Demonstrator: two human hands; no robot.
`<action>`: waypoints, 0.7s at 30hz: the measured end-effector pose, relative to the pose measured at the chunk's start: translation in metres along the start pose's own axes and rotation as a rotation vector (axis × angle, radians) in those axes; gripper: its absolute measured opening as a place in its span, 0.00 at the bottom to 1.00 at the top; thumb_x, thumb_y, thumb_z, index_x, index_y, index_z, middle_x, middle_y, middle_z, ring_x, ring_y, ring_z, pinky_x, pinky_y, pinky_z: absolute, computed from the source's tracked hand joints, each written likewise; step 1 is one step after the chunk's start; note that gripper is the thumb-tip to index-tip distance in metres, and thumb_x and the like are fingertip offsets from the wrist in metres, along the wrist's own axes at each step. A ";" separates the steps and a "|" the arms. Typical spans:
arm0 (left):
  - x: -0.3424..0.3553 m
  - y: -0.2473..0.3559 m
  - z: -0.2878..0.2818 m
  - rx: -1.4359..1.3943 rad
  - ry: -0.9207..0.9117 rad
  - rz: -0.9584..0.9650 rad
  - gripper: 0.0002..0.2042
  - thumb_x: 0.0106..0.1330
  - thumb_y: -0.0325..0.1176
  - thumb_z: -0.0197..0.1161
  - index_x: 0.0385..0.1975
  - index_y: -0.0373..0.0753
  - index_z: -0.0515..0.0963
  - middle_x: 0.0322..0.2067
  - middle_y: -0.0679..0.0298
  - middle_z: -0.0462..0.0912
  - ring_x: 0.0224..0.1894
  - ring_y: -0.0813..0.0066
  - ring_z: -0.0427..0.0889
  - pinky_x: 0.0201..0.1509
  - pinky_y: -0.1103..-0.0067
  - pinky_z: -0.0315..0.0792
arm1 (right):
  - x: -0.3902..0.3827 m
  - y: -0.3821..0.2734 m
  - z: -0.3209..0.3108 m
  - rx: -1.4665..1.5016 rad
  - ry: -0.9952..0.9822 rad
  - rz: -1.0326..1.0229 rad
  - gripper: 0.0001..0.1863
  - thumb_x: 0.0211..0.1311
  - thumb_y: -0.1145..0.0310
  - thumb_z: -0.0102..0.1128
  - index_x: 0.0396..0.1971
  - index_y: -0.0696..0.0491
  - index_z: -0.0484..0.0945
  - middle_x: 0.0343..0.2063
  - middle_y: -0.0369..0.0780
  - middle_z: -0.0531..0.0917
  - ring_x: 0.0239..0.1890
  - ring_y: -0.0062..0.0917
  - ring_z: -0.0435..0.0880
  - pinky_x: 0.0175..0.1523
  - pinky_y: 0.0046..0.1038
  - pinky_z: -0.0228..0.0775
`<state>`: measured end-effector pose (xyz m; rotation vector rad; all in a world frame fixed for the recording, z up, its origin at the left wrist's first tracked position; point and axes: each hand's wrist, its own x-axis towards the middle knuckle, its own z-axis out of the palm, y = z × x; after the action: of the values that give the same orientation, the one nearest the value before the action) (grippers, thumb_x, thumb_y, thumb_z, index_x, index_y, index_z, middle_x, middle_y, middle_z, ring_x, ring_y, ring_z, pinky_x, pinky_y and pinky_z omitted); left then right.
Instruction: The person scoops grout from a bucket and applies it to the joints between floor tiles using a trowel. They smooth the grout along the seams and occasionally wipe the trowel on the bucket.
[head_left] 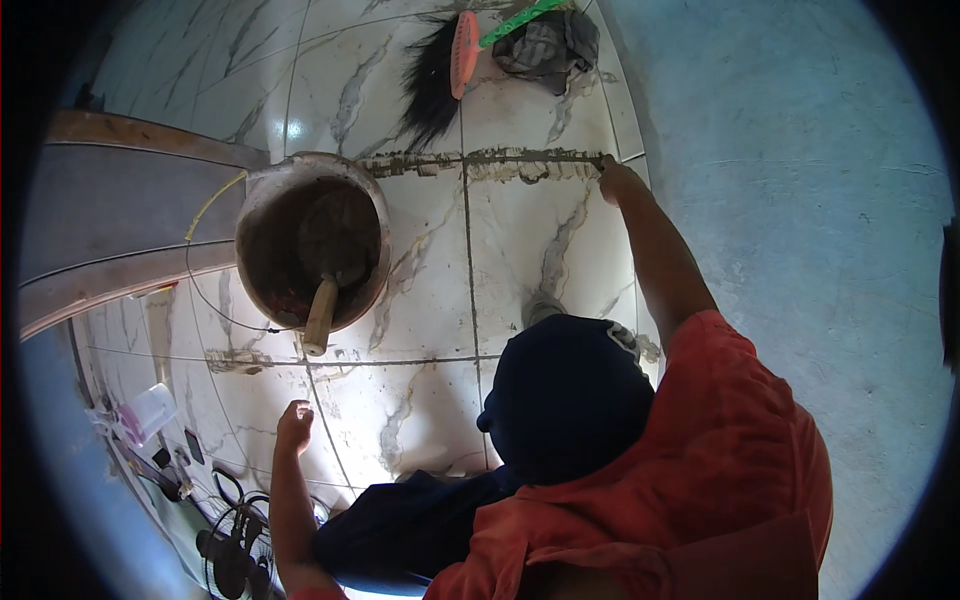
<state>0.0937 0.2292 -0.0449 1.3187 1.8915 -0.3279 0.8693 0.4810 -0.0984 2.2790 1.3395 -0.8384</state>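
My right hand reaches to the far end of a grey mortar-smeared tile joint, beside the blue wall. Its fingers are closed at the joint, around or against something small and dark that I cannot make out. Over the tiles at the left, my left hand hangs with fingers loosely bent and a gap between them, holding nothing visible. Beyond it stands a mortar-stained bucket with a wire handle. A trowel with a wooden handle leans inside, its handle over the near rim; the dark interior hides part of it.
A broom with black bristles and a crumpled dark bag lie past the joint. The blue wall bounds the right side. At left are a wood-framed panel, a fan and a clear plastic container.
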 end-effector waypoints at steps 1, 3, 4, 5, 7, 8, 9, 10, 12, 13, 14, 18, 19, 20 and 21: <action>0.001 -0.001 -0.001 0.000 0.010 -0.005 0.15 0.69 0.34 0.59 0.52 0.37 0.76 0.46 0.51 0.85 0.50 0.55 0.83 0.56 0.66 0.75 | -0.002 -0.003 -0.002 -0.025 -0.015 0.002 0.31 0.69 0.72 0.39 0.73 0.48 0.55 0.57 0.53 0.78 0.61 0.47 0.77 0.63 0.46 0.70; 0.003 0.000 -0.001 -0.009 0.020 -0.025 0.15 0.69 0.34 0.60 0.52 0.37 0.76 0.45 0.51 0.85 0.50 0.56 0.83 0.55 0.67 0.75 | -0.004 0.005 0.004 -0.007 0.063 -0.050 0.26 0.69 0.69 0.49 0.66 0.53 0.61 0.50 0.58 0.81 0.54 0.51 0.81 0.58 0.48 0.73; 0.003 0.001 -0.003 -0.029 0.032 -0.023 0.14 0.69 0.34 0.60 0.52 0.37 0.76 0.45 0.51 0.85 0.50 0.56 0.83 0.55 0.67 0.75 | -0.007 0.003 0.002 0.005 0.056 -0.041 0.26 0.69 0.70 0.45 0.67 0.53 0.62 0.52 0.56 0.80 0.56 0.50 0.80 0.59 0.47 0.72; 0.000 -0.002 -0.002 -0.046 0.038 -0.030 0.14 0.69 0.34 0.60 0.52 0.37 0.76 0.45 0.51 0.85 0.49 0.56 0.84 0.55 0.67 0.75 | -0.015 0.000 0.000 0.015 0.038 -0.033 0.26 0.69 0.71 0.41 0.67 0.53 0.62 0.54 0.55 0.79 0.58 0.49 0.79 0.61 0.47 0.72; -0.004 -0.006 0.000 -0.048 0.013 -0.039 0.15 0.69 0.35 0.60 0.52 0.37 0.76 0.45 0.51 0.85 0.49 0.58 0.83 0.55 0.68 0.75 | -0.023 -0.005 -0.008 0.007 0.038 -0.008 0.24 0.70 0.71 0.37 0.66 0.53 0.64 0.55 0.53 0.80 0.59 0.47 0.79 0.62 0.48 0.71; -0.005 -0.008 0.001 -0.032 -0.015 -0.045 0.15 0.69 0.35 0.59 0.52 0.36 0.76 0.45 0.51 0.84 0.49 0.59 0.83 0.55 0.69 0.75 | -0.023 -0.009 -0.012 0.013 0.058 -0.016 0.24 0.71 0.71 0.37 0.65 0.53 0.64 0.55 0.53 0.80 0.58 0.47 0.79 0.62 0.48 0.71; -0.006 -0.010 0.001 -0.016 -0.042 -0.051 0.16 0.69 0.36 0.59 0.52 0.36 0.76 0.46 0.50 0.84 0.50 0.61 0.83 0.55 0.70 0.74 | -0.023 -0.014 -0.016 0.018 0.077 -0.026 0.24 0.71 0.70 0.37 0.65 0.53 0.65 0.54 0.53 0.80 0.58 0.47 0.79 0.62 0.48 0.71; -0.005 -0.008 0.001 -0.005 -0.032 -0.043 0.16 0.69 0.36 0.59 0.52 0.36 0.76 0.46 0.51 0.84 0.49 0.61 0.83 0.55 0.70 0.74 | -0.021 -0.016 -0.020 0.022 0.100 -0.033 0.23 0.72 0.69 0.37 0.65 0.54 0.65 0.54 0.53 0.80 0.58 0.47 0.80 0.61 0.48 0.71; 0.005 0.004 0.005 0.007 -0.014 -0.008 0.15 0.69 0.35 0.59 0.52 0.36 0.76 0.46 0.51 0.84 0.49 0.61 0.83 0.55 0.70 0.74 | -0.005 -0.002 -0.008 0.017 0.157 0.013 0.24 0.73 0.67 0.36 0.67 0.51 0.62 0.53 0.54 0.81 0.57 0.47 0.81 0.60 0.47 0.72; 0.003 0.004 0.002 -0.004 -0.002 -0.013 0.15 0.69 0.35 0.59 0.52 0.36 0.76 0.46 0.51 0.84 0.49 0.60 0.83 0.55 0.70 0.75 | -0.010 -0.010 0.002 0.021 0.169 0.016 0.24 0.73 0.67 0.36 0.68 0.50 0.61 0.53 0.54 0.81 0.56 0.47 0.81 0.60 0.47 0.72; 0.004 0.006 0.002 -0.018 0.007 -0.010 0.15 0.69 0.34 0.59 0.52 0.36 0.76 0.46 0.51 0.84 0.49 0.60 0.83 0.55 0.70 0.75 | -0.013 -0.011 0.010 0.022 0.186 0.026 0.25 0.74 0.67 0.36 0.69 0.49 0.60 0.53 0.54 0.81 0.56 0.46 0.81 0.59 0.47 0.73; 0.001 -0.001 0.003 0.004 -0.014 0.001 0.15 0.69 0.34 0.58 0.52 0.36 0.76 0.46 0.51 0.85 0.49 0.60 0.83 0.55 0.70 0.75 | -0.031 -0.002 0.039 0.016 0.156 0.070 0.28 0.73 0.66 0.38 0.72 0.47 0.55 0.51 0.54 0.82 0.54 0.45 0.83 0.58 0.46 0.74; 0.001 -0.002 0.003 -0.004 -0.022 -0.014 0.15 0.69 0.34 0.58 0.52 0.36 0.76 0.46 0.51 0.85 0.49 0.60 0.83 0.55 0.69 0.75 | -0.036 -0.003 0.041 -0.006 0.133 0.078 0.29 0.72 0.65 0.40 0.72 0.48 0.55 0.50 0.55 0.82 0.54 0.45 0.83 0.58 0.46 0.74; 0.000 -0.003 0.003 -0.011 -0.030 -0.030 0.15 0.69 0.35 0.58 0.52 0.36 0.76 0.46 0.51 0.85 0.50 0.60 0.83 0.55 0.69 0.75 | -0.036 -0.004 0.037 0.016 0.142 0.058 0.29 0.72 0.65 0.40 0.72 0.48 0.55 0.50 0.55 0.82 0.54 0.45 0.83 0.58 0.46 0.74; 0.000 -0.004 0.003 -0.018 -0.038 -0.046 0.15 0.69 0.35 0.58 0.52 0.36 0.76 0.46 0.51 0.85 0.50 0.60 0.83 0.55 0.69 0.75 | -0.033 -0.005 0.028 0.039 0.151 0.037 0.29 0.72 0.65 0.40 0.72 0.48 0.54 0.50 0.55 0.82 0.54 0.46 0.83 0.58 0.46 0.74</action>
<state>0.0917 0.2253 -0.0478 1.2501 1.8911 -0.3557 0.8444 0.4455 -0.0987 2.4317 1.3496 -0.6984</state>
